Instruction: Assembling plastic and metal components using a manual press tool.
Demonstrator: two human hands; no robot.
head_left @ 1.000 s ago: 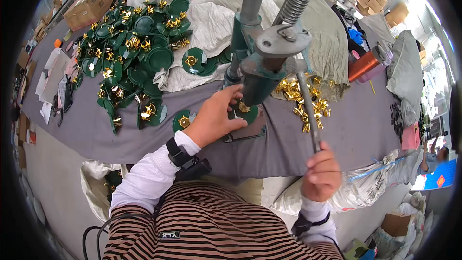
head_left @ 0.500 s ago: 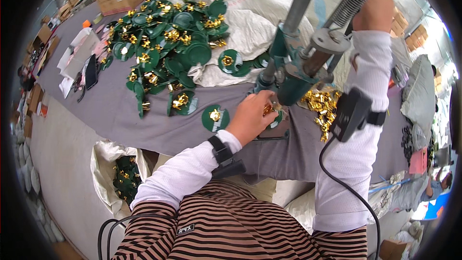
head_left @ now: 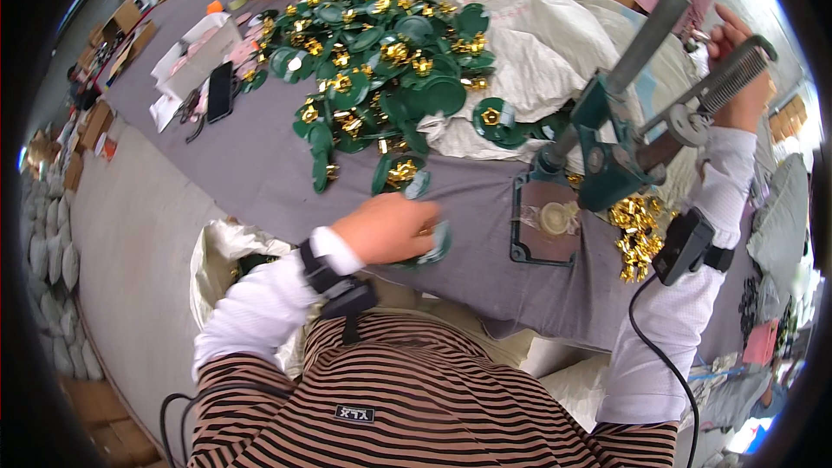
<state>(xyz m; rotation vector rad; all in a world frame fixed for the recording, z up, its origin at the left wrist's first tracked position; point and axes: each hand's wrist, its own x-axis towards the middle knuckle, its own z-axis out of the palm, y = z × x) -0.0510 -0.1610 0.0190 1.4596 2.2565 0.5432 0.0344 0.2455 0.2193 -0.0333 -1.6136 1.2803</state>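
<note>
My left hand (head_left: 390,227) is closed around the edge of a round green disc (head_left: 444,243) over the table's near edge; the hand is slightly blurred and covers most of the disc. To its right stands a green hand press (head_left: 598,152). A pale round pad (head_left: 555,218) shows on its bed, with no disc on it. At the upper right my right hand (head_left: 744,78) is closed at the press lever (head_left: 724,78), beside its spring; part of the grip is hidden. Gold foil pieces (head_left: 637,230) lie heaped right of the press.
A large pile of green discs with gold foil bows (head_left: 425,100) covers the table's back middle. White woven sacks (head_left: 520,52) lie behind it. A phone (head_left: 220,92) and a white box (head_left: 204,50) are at left. An open sack (head_left: 212,260) stands below the table's front edge.
My left hand has left the press bed and moved left with a green disc. The press lever and my right hand have shifted right in view. The whole view has turned left.
</note>
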